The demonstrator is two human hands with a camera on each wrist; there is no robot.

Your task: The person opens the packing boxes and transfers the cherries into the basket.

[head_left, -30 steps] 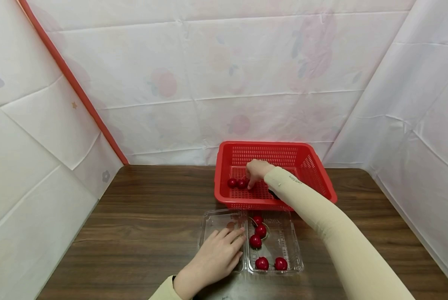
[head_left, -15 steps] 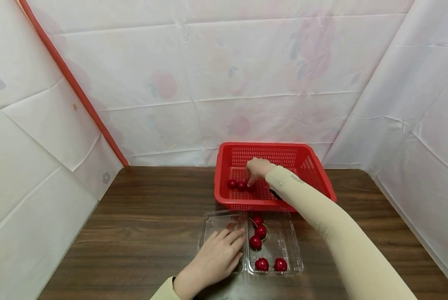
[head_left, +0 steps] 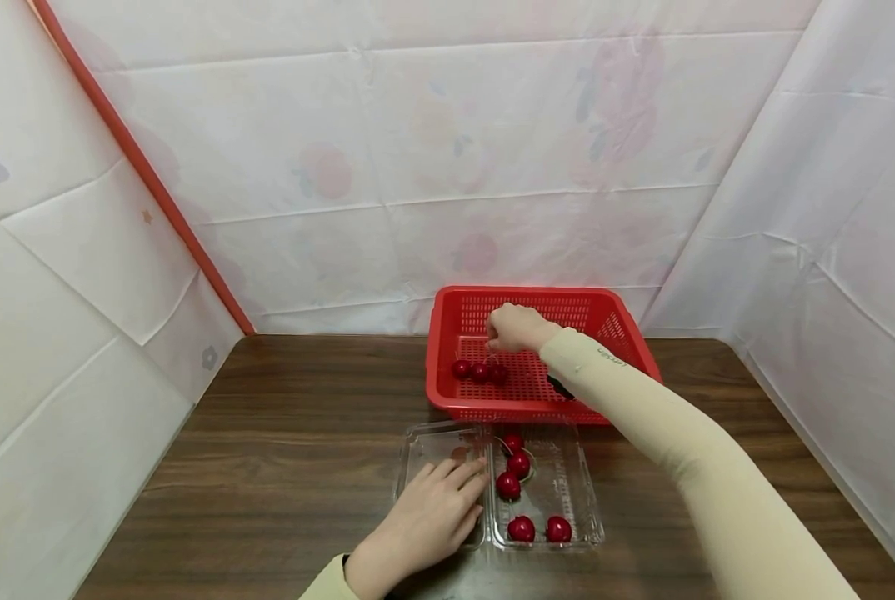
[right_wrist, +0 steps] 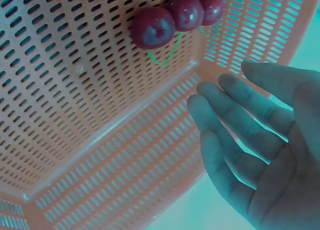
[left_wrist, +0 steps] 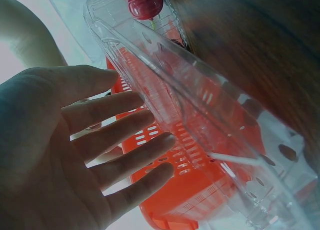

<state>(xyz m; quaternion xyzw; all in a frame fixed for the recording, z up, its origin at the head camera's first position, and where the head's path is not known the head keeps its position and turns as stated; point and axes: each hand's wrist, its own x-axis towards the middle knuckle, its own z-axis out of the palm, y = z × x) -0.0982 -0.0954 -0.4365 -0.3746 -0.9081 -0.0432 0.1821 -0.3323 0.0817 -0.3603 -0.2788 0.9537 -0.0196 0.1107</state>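
My left hand (head_left: 432,512) lies with straight, spread fingers over the left half of a hinged clear plastic clamshell box (head_left: 556,477). In the left wrist view its fingertips are right at the box's edge. Several red cherries (head_left: 508,486), some with stems, lie in the right half. Inside the red basket (head_left: 507,407), three more cherries (right_wrist: 153,28) sit in a row on the slotted floor. Close behind them is my right hand (head_left: 520,328); the right wrist view shows its fingers loosely bent, with nothing in them.
The basket stands at the back of the dark wooden table (head_left: 305,417), directly behind the clamshell box. A pale printed cloth (head_left: 327,250) hangs behind, with more cloth on both sides. My right forearm crosses over the basket's front right rim.
My right hand has drawn up and back from the rightmost cherry in the basket, which now shows fully beside the other two. My left hand has stayed on the clamshell box.
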